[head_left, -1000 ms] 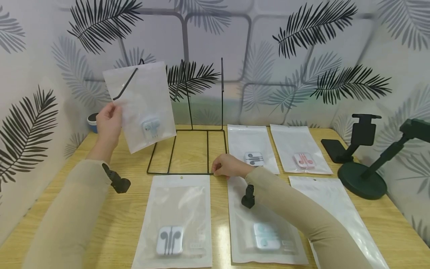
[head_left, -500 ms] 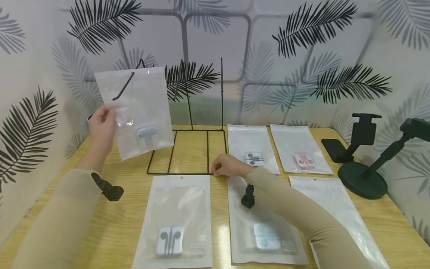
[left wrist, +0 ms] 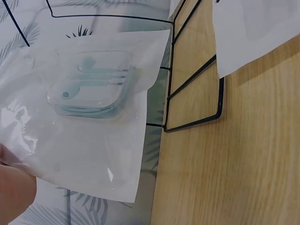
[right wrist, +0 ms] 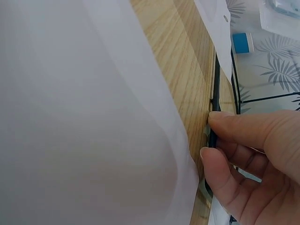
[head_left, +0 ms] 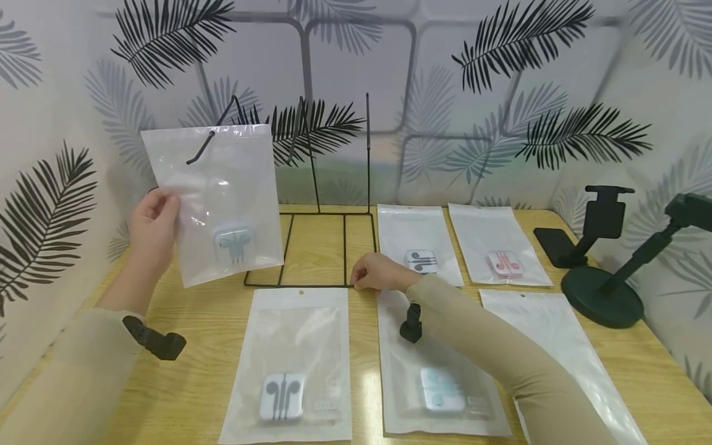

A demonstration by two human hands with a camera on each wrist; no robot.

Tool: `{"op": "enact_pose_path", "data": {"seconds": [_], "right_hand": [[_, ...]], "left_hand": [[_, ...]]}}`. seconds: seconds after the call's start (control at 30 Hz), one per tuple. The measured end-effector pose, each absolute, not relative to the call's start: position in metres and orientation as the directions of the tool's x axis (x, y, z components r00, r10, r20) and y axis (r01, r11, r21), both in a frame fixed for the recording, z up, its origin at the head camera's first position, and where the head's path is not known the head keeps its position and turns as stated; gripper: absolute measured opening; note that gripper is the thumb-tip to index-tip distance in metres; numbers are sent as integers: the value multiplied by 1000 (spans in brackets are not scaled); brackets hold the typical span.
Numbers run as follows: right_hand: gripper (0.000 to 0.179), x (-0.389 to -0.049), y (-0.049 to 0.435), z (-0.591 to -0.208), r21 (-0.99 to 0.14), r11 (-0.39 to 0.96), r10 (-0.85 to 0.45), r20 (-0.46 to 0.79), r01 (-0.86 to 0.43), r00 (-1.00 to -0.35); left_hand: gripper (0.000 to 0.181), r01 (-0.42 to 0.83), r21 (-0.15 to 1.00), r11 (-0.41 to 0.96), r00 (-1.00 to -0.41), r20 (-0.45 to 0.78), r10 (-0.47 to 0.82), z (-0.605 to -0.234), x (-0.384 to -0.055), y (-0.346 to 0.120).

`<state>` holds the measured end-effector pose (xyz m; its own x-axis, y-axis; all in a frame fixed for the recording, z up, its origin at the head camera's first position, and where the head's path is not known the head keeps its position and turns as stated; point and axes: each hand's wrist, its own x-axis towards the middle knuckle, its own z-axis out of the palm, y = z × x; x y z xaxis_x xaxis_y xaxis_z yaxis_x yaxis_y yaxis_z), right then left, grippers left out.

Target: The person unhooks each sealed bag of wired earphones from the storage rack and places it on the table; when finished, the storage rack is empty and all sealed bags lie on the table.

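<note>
A clear-fronted white zip bag [head_left: 245, 185] holding pale blue earphones in a square case [head_left: 232, 245] hangs from the left hook [head_left: 200, 150] of a black wire display rack [head_left: 300, 286]. The hook passes through the bag's top, near the hook's front end. My left hand [head_left: 152, 225] pinches the bag's left edge between thumb and fingers, and the bag tilts slightly. In the left wrist view the earphone case [left wrist: 91, 84] shows up close. My right hand [right wrist: 248, 164] pinches the rack's base wire at its front right corner.
Before the rack lies a bag with grey-and-white earphones [head_left: 282, 397]. More bags lie right: one with blue earphones [head_left: 442, 390], one with black [head_left: 421, 261], one with pink [head_left: 505, 264], and another white bag [head_left: 534, 321]. A dark phone stand [head_left: 601, 298] stands far right.
My left hand has drawn the bag toward me, left and down, and its hole has slid along the hook toward the front end. The right hand has stayed on the rack.
</note>
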<state>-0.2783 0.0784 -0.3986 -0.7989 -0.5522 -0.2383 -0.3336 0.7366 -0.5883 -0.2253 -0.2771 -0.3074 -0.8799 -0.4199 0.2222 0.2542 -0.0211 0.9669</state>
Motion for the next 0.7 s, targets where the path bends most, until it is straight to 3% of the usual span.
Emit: {"op": "enact_pose_path", "data": {"seconds": [0.33, 0.7], "right_hand": [[7, -278, 78, -400, -590, 735, -554, -238, -334, -798], [7, -280, 79, -400, -597, 730, -556, -235, -333, -797]], "left_hand": [[18, 289, 954, -77, -896, 242, -371, -312, -201, -284], [8, 274, 961, -42, -917, 248, -312, -315, -178, -289]]}}
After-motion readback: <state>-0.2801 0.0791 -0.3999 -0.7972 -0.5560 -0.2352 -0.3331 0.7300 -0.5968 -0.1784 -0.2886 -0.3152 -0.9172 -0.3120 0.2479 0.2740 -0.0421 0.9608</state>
